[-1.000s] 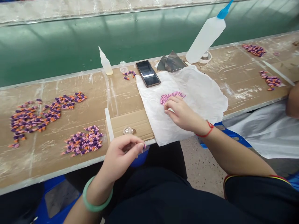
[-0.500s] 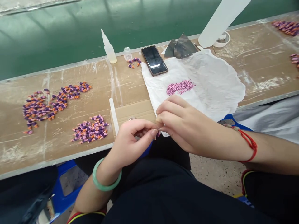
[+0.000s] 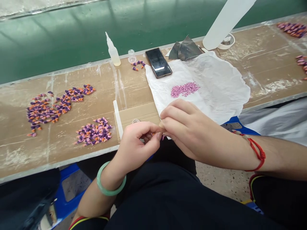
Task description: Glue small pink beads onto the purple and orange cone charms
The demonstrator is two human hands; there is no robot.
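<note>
My left hand [image 3: 137, 145] and my right hand [image 3: 192, 132] meet fingertip to fingertip just over the table's front edge. Between thumb and fingers, my left hand pinches a small purple, pink and orange piece [image 3: 163, 137], mostly hidden by the fingers. The fingers of my right hand are closed in a pinch against it; what they hold is too small to make out. To the left lie a near pile of similar little figures [image 3: 94, 131] and a longer far pile [image 3: 48, 110]. Tiny pink patterned bits [image 3: 184, 89] are heaped on a white sheet [image 3: 216, 86].
A dropper bottle [image 3: 114, 54], a small clear cup [image 3: 131, 56] and a phone [image 3: 158, 62] stand or lie at the back. A white strip [image 3: 118, 117] lies by a cardboard piece [image 3: 136, 113]. Grey curved sheets [image 3: 188, 49] and a tape roll [image 3: 227, 44] are farther right.
Both hands stay pinched together in nearly the same place, with slight finger movement. The whole view has shifted a little.
</note>
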